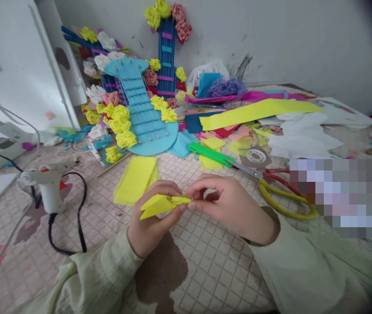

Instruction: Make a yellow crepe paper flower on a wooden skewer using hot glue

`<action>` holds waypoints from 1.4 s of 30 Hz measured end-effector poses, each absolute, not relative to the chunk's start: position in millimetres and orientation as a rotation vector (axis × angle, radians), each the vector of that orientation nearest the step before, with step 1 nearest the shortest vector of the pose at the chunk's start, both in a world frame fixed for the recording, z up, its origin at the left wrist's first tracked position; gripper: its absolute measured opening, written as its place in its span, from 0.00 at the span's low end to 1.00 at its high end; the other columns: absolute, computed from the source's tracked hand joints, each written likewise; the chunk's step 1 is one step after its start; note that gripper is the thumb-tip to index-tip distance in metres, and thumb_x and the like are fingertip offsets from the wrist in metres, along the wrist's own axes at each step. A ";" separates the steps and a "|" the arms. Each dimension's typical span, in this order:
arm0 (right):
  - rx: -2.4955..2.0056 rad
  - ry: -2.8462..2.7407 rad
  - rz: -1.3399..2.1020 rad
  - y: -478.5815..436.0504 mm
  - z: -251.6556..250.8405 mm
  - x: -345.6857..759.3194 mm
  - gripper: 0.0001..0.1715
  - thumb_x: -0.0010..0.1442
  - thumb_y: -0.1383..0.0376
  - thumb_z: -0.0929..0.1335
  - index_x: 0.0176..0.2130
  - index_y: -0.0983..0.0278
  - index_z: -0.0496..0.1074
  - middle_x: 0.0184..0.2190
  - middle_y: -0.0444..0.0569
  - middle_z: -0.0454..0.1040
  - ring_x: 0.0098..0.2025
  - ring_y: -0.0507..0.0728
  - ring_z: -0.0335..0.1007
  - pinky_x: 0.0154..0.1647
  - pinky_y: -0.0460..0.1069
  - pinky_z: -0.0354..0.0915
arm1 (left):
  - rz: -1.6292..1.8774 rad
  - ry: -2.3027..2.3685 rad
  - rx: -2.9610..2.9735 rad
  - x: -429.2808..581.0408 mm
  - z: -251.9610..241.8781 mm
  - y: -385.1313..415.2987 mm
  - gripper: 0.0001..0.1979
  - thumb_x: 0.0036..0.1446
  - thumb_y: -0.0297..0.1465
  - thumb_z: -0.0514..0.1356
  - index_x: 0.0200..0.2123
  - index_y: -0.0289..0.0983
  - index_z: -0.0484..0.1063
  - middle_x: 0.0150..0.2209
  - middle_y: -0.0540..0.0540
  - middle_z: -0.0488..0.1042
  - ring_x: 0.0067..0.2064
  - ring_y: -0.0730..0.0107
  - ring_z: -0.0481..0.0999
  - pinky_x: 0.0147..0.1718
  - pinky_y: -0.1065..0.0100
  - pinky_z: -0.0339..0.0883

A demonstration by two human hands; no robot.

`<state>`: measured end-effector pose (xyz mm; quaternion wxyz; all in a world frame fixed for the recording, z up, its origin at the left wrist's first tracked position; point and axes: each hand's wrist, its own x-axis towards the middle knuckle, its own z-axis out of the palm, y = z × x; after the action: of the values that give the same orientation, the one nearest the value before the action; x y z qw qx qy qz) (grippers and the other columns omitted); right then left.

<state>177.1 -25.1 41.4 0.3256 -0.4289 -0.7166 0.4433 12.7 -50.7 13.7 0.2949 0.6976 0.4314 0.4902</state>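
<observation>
A folded strip of yellow crepe paper (pixel 158 206) lies across my left hand (pixel 151 224), whose thumb and fingers are closed on it. My right hand (pixel 220 198) pinches the paper's right end, where it looks narrow and crumpled. Both hands meet fingertip to fingertip low over the table. Just behind the left hand lies a stack of flat yellow paper pieces (pixel 135 179). Beyond the right hand are a green utility knife (pixel 210 155) and scissors (pixel 273 192) with red and yellow handles.
A white glue gun (pixel 50 187) with a looping black cord stands at left. Behind, a light-blue paper harp-like shape (pixel 146 113) with strings carries yellow paper flowers (pixel 120 124). A roll of tape (pixel 256 155), a long yellow strip (pixel 254 114) and purple yarn (pixel 227 87) lie at back right.
</observation>
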 end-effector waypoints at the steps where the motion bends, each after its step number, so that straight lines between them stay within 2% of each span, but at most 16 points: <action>1: -1.123 -1.879 1.173 -24.8 41.3 177.3 0.04 0.45 0.71 0.69 0.27 0.64 0.71 0.25 0.43 0.70 0.27 0.49 0.65 0.26 0.44 0.64 | 1.302 1.144 1.851 12.6 13.2 -50.7 0.08 0.46 0.24 0.61 0.32 0.36 0.66 0.33 0.48 0.68 0.37 0.70 0.69 0.38 0.66 0.63; 12: -1.155 -1.824 1.137 -24.1 36.0 176.7 0.16 0.41 0.68 0.71 0.32 0.63 0.65 0.21 0.39 0.61 0.23 0.48 0.60 0.23 0.43 0.63 | 1.282 1.150 1.813 9.8 12.0 -51.5 0.08 0.47 0.25 0.60 0.32 0.38 0.65 0.33 0.48 0.68 0.38 0.68 0.69 0.39 0.63 0.64; 17: -1.152 -1.806 1.092 -21.2 35.2 177.6 0.15 0.42 0.66 0.71 0.33 0.63 0.66 0.22 0.39 0.62 0.24 0.48 0.61 0.24 0.44 0.64 | 1.286 1.175 1.601 11.4 13.0 -47.9 0.05 0.47 0.28 0.60 0.31 0.37 0.67 0.31 0.48 0.69 0.34 0.70 0.70 0.35 0.66 0.66; 20: -1.150 -1.809 1.076 -16.7 38.1 182.7 0.13 0.44 0.66 0.71 0.33 0.63 0.67 0.22 0.40 0.63 0.24 0.48 0.62 0.24 0.44 0.65 | 1.387 1.171 1.343 8.9 7.5 -42.1 0.07 0.47 0.30 0.60 0.32 0.38 0.68 0.30 0.49 0.70 0.32 0.72 0.70 0.31 0.70 0.67; 25: -1.075 -2.023 1.056 -6.6 50.6 200.4 0.07 0.48 0.65 0.69 0.32 0.63 0.70 0.25 0.43 0.67 0.27 0.49 0.64 0.26 0.44 0.65 | 1.563 1.168 1.160 -0.4 0.2 -34.3 0.08 0.48 0.34 0.59 0.32 0.37 0.69 0.33 0.48 0.72 0.32 0.72 0.72 0.29 0.70 0.68; 28: -0.993 -2.067 1.018 -4.6 58.9 207.9 0.08 0.49 0.63 0.68 0.32 0.64 0.71 0.28 0.45 0.66 0.28 0.49 0.63 0.25 0.44 0.63 | 1.531 1.184 1.287 -2.1 4.0 -37.1 0.10 0.48 0.33 0.60 0.35 0.38 0.68 0.33 0.48 0.72 0.32 0.72 0.72 0.26 0.71 0.68; 31: -0.977 -2.022 0.954 -8.0 61.0 205.8 0.13 0.47 0.61 0.70 0.35 0.64 0.71 0.26 0.43 0.64 0.24 0.47 0.58 0.20 0.42 0.58 | 1.351 1.172 1.600 1.0 10.1 -44.0 0.09 0.46 0.31 0.61 0.34 0.37 0.68 0.29 0.48 0.72 0.30 0.72 0.72 0.26 0.71 0.68; 34: -0.925 -2.013 0.994 -13.8 56.1 196.1 0.17 0.45 0.61 0.71 0.37 0.64 0.70 0.29 0.44 0.65 0.22 0.45 0.53 0.16 0.42 0.52 | 1.210 1.157 1.985 5.4 14.3 -49.7 0.10 0.45 0.30 0.62 0.33 0.36 0.67 0.28 0.48 0.71 0.29 0.71 0.71 0.25 0.71 0.67; 37: -0.865 -2.023 1.053 -18.1 49.8 186.7 0.14 0.46 0.61 0.71 0.35 0.65 0.71 0.31 0.45 0.66 0.23 0.45 0.54 0.17 0.42 0.53 | 1.139 1.158 2.225 8.1 16.6 -52.4 0.12 0.46 0.30 0.61 0.36 0.36 0.66 0.31 0.46 0.71 0.31 0.70 0.70 0.26 0.70 0.66; 42: -0.850 -2.015 1.117 -20.0 46.9 183.1 0.11 0.47 0.61 0.70 0.31 0.65 0.71 0.31 0.46 0.66 0.25 0.47 0.58 0.19 0.42 0.55 | 1.119 1.164 2.304 7.7 17.1 -52.8 0.14 0.47 0.29 0.60 0.40 0.36 0.65 0.33 0.45 0.71 0.33 0.69 0.71 0.28 0.69 0.66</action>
<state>183.1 -20.0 46.9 0.3362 -0.3261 -0.7727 0.4284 7.7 -52.8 17.1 0.1633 0.8079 0.4080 0.3925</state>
